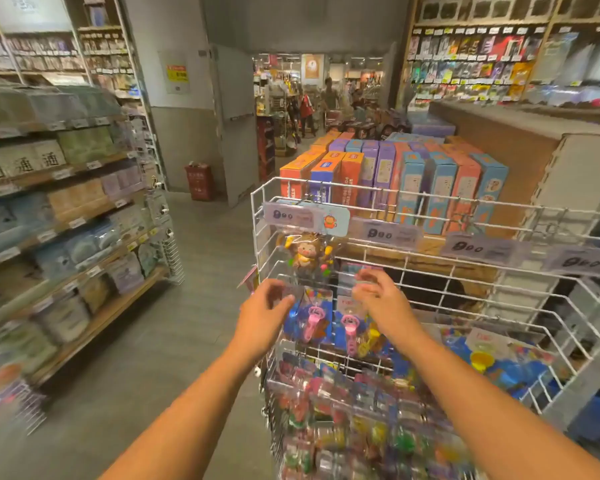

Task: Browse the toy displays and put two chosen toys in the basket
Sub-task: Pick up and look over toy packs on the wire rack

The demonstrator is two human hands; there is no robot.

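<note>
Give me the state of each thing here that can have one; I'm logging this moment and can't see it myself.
left hand: open, fingers loosely curled, reaching toward the rack, holding nothing.
right hand: fingers curled at the top of a hanging pack; grip unclear through blur.
monkey toy: hanging on the wire rack, untouched.
pink toy packs: hanging below the monkey, between the hands.
boxed toys: standing upright in rows behind the rack.

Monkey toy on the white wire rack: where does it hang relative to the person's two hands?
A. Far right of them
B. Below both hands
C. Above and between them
C: the monkey toy hangs above the left hand and right hand, roughly between them.
</note>
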